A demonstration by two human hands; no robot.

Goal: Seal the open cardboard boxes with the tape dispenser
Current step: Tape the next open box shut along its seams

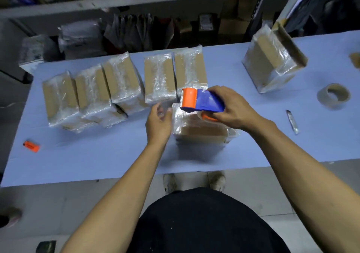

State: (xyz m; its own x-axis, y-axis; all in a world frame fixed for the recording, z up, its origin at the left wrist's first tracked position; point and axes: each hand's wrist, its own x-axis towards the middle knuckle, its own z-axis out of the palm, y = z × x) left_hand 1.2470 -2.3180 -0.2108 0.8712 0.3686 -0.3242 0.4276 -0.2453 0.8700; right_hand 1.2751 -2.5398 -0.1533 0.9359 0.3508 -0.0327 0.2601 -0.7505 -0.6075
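Note:
A tape-wrapped cardboard box [202, 131] lies in the middle of the blue table [97, 161]. My right hand [233, 108] grips the blue and orange tape dispenser [200, 100] just above the box's far end. My left hand [157, 122] is at the box's left edge with its fingers loosely curled; I cannot tell whether they pinch tape. A row of several taped boxes [120, 89] stands behind. Another box [272, 61] with one flap up stands at the far right.
A spare tape roll [334, 96] and a utility knife [292, 122] lie at the right. An orange lighter [31, 146] lies at the left near the front. Shelves with bags and boxes run behind the table.

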